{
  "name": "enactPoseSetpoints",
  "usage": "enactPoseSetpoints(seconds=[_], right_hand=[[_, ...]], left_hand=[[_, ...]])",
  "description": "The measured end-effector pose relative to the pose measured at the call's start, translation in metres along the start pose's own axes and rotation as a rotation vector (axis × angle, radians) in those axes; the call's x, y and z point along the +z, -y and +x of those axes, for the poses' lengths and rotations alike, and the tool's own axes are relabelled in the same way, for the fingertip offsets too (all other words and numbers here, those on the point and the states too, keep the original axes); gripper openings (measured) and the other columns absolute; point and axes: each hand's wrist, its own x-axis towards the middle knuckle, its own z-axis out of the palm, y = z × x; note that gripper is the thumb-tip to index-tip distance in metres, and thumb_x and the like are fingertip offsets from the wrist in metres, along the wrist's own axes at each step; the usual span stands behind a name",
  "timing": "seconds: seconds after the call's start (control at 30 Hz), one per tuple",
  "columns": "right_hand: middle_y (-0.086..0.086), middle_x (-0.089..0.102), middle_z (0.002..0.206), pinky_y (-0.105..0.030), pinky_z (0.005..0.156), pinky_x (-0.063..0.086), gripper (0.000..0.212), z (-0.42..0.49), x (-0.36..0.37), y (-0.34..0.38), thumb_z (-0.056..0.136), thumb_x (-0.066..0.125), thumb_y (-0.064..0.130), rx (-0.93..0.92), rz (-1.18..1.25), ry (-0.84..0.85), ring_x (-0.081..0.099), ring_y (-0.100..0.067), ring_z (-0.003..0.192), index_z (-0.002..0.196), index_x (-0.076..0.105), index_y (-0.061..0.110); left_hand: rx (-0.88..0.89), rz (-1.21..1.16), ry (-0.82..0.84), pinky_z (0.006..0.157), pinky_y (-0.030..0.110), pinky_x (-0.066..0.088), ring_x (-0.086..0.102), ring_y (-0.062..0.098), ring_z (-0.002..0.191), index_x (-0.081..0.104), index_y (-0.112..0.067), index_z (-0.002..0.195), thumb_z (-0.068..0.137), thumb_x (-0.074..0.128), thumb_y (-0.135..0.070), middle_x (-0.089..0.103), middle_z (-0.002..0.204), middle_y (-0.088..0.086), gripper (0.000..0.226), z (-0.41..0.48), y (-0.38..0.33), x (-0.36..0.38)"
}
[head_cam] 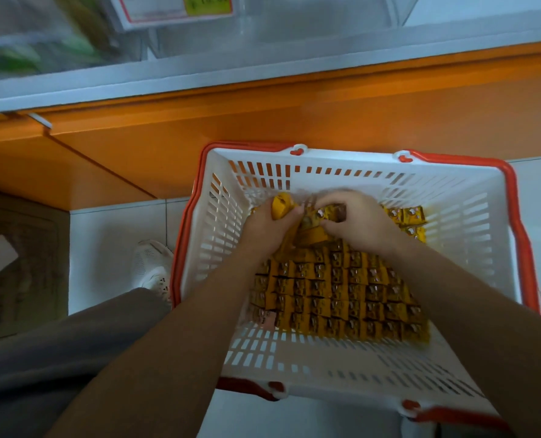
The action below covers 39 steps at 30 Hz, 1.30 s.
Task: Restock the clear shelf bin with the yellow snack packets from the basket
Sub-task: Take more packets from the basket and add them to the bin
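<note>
Basket [471, 235]: white slatted plastic with red-orange rim and handles. It stands on the white tiled floor [111, 235], its far side close to the orange shelf base [263, 115]. Its long axis runs left to right.

Contents: yellow snack packets [342, 295] packed in a tight grid across the bottom. The rows run left to right and skew a little toward the near right. A few more packets lie at the far right corner. Print on the packets is too small to read.

Left grip [272, 222]: low in the far part of the basket, fingers curled round a yellow packet [282, 205]. The packet's free end sticks out toward the far side. Its long axis looks roughly near-to-far, but motion blur makes this unsure.

Right grip [360, 222]: just beside the left, fingers curled down and pinching loose packets off the far end of the pile. Both forearms reach in over the near rim.

Clear shelf bin [278, 33]: on the far shelf above the orange base, well apart from the basket. Contents cannot be told through the blur. A price label [174, 7] hangs on its left front.

Far left on the shelf, blurred green goods [26, 55]. A cardboard box [16, 263] sits on the floor at left. A white shoe [152, 263] is just left of the basket.
</note>
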Motion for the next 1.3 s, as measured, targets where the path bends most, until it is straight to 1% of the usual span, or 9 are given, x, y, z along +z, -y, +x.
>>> enactPoseSetpoints(seconds=[0.13, 0.23, 0.33, 0.5, 0.63, 0.9, 1.03, 1.13, 1.3], right_hand=[[0.024, 0.061, 0.112, -0.014, 0.078, 0.045, 0.029, -0.017, -0.041, 0.025, 0.083, 0.078, 0.018, -0.008, 0.053, 0.100, 0.059, -0.005, 0.099, 0.101, 0.070, 0.039], [0.008, 0.067, 0.108, -0.032, 0.079, 0.052, 0.035, -0.031, -0.081, 0.054, 0.080, 0.079, 0.015, -0.022, 0.046, 0.171, 0.063, -0.016, 0.099, 0.089, 0.069, 0.047], [-0.008, 0.069, 0.117, -0.043, 0.090, 0.052, 0.036, -0.056, -0.123, 0.089, 0.080, 0.078, 0.009, -0.057, 0.047, 0.226, 0.064, -0.027, 0.103, 0.093, 0.073, 0.041], [-0.003, 0.070, 0.104, -0.036, 0.094, 0.050, 0.035, -0.111, -0.194, 0.146, 0.077, 0.082, 0.010, -0.085, 0.080, 0.207, 0.064, -0.013, 0.101, 0.103, 0.072, 0.032], [-0.003, 0.069, 0.106, -0.029, 0.084, 0.052, 0.039, -0.154, -0.231, 0.183, 0.076, 0.085, 0.014, -0.126, 0.144, 0.200, 0.064, -0.005, 0.087, 0.107, 0.070, 0.032], [-0.031, 0.069, 0.103, -0.033, 0.075, 0.048, 0.035, -0.172, -0.227, 0.187, 0.079, 0.078, -0.002, -0.167, 0.465, 0.193, 0.063, -0.019, 0.082, 0.108, 0.071, 0.017], [-0.025, 0.072, 0.101, -0.043, 0.084, 0.046, 0.037, -0.154, -0.223, 0.180, 0.076, 0.081, 0.005, -0.122, 0.535, 0.189, 0.065, -0.025, 0.087, 0.110, 0.072, 0.017], [-0.021, 0.073, 0.100, -0.043, 0.081, 0.045, 0.037, -0.141, -0.225, 0.177, 0.077, 0.081, 0.005, -0.090, 0.582, 0.162, 0.060, -0.030, 0.087, 0.109, 0.074, 0.021], [-0.012, 0.076, 0.099, -0.046, 0.089, 0.051, 0.030, -0.127, -0.225, 0.171, 0.088, 0.071, 0.009, -0.059, 0.586, 0.085, 0.069, -0.036, 0.094, 0.117, 0.071, 0.015]], left_hand=[[-0.019, -0.011, 0.071, 0.084, 0.053, 0.061, 0.071, 0.026, 0.095, 0.066, -0.029, 0.100, 0.088, 0.072, -0.052, 0.073, 0.100, 0.004, 0.027, -0.026, -0.044, -0.014], [-0.015, -0.010, 0.148, 0.096, 0.051, 0.056, 0.071, 0.027, 0.100, 0.070, -0.029, 0.088, 0.088, 0.075, -0.047, 0.076, 0.103, 0.006, 0.019, -0.054, -0.085, -0.031], [-0.016, -0.059, 0.227, 0.099, 0.050, 0.054, 0.071, 0.030, 0.102, 0.072, -0.020, 0.098, 0.088, 0.078, -0.031, 0.076, 0.107, 0.010, 0.016, -0.090, -0.124, -0.050], [0.044, -0.102, 0.396, 0.065, 0.033, 0.057, 0.070, 0.027, 0.081, 0.066, -0.010, 0.109, 0.090, 0.071, -0.009, 0.071, 0.097, 0.013, 0.019, -0.154, -0.190, -0.088], [0.169, -0.127, 0.454, 0.083, 0.046, 0.056, 0.068, 0.034, 0.097, 0.060, -0.008, 0.127, 0.090, 0.074, -0.011, 0.069, 0.110, 0.016, 0.040, -0.203, -0.229, -0.114], [0.264, -0.146, 0.364, 0.099, 0.065, 0.051, 0.071, 0.041, 0.107, 0.063, -0.023, 0.122, 0.080, 0.081, -0.028, 0.075, 0.114, 0.014, 0.046, -0.242, -0.229, -0.115], [0.280, -0.141, 0.375, 0.081, 0.043, 0.062, 0.076, 0.024, 0.100, 0.065, -0.026, 0.122, 0.072, 0.088, -0.037, 0.078, 0.110, 0.003, 0.057, -0.233, -0.225, -0.105], [0.285, -0.168, 0.317, 0.066, 0.024, 0.059, 0.077, 0.017, 0.090, 0.067, -0.029, 0.114, 0.070, 0.094, -0.027, 0.079, 0.102, -0.002, 0.052, -0.221, -0.222, -0.094], [0.260, -0.237, 0.229, 0.064, 0.025, 0.061, 0.078, 0.019, 0.086, 0.074, -0.035, 0.096, 0.069, 0.094, -0.021, 0.080, 0.097, -0.002, 0.037, -0.200, -0.223, -0.093]])
